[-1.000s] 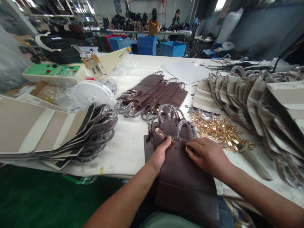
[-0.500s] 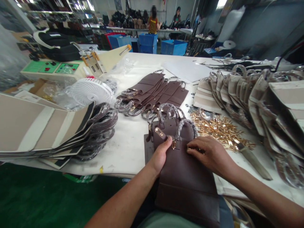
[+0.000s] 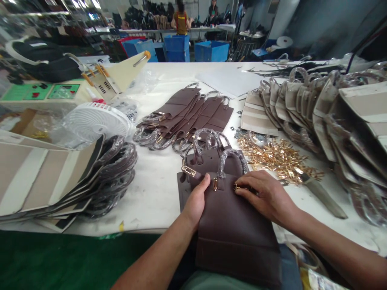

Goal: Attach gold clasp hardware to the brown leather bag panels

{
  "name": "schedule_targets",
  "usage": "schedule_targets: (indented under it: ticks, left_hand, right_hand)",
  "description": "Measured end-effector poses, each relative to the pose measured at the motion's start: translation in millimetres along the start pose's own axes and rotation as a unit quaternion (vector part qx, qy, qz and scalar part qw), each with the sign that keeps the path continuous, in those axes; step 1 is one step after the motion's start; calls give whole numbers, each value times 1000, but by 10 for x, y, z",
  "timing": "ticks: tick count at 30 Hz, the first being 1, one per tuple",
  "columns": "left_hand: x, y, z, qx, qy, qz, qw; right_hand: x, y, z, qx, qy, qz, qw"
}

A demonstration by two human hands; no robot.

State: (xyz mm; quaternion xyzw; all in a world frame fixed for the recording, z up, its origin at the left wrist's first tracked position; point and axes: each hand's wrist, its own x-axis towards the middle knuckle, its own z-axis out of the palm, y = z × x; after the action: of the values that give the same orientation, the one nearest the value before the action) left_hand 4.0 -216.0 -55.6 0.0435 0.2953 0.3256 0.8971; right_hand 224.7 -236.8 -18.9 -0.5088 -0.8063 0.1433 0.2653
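A dark brown handbag panel (image 3: 236, 225) lies over my lap and the table edge, its handle (image 3: 231, 159) wrapped in clear plastic. My left hand (image 3: 196, 199) grips the panel's left edge, thumb on the front face, other fingers hidden behind. Left of the thumb, a strap with a gold plate (image 3: 189, 171) sticks out. A gold fitting (image 3: 215, 184) sits on the panel near the handle base. My right hand (image 3: 261, 191) pinches a small gold piece (image 3: 236, 186) against the panel's upper right part; the fingers partly cover it.
Loose gold hardware (image 3: 278, 159) lies in a pile right of the panel, beside a flat-handled tool (image 3: 325, 197). Brown panels (image 3: 184, 110) lie behind. Beige-backed panels (image 3: 320, 117) stand at right; more (image 3: 36, 177) are stacked left, near a white fan (image 3: 96, 121). Two people work far back.
The view has shifted a little, so the table's things appear further left. The gold-plated strap beside my left thumb has swung outward to the left. My right hand keeps its pinch at the panel.
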Motion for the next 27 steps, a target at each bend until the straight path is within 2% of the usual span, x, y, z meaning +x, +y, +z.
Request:
schedule_targets:
  ticks: [8,14,19,25,27]
  left_hand:
    - [-20,-5,112,-1,41,37,998]
    - [-24,-17,108,1,8,36,999]
    - [-25,-38,84,14,12,42,999]
    - [-46,-18,139,9,26,44,999]
    - [-43,-13,126,13,26,42,999]
  right_hand:
    - [81,69,-14,-22,-21,-62,998]
    - [70,-6,9,-76,-3,-66,995]
    - [35,-6,-4,-48,-21,-81,995]
    - [-34,-34,23,-34,44,-44,997]
    - [-46,-47,31,-42,43,-53,997]
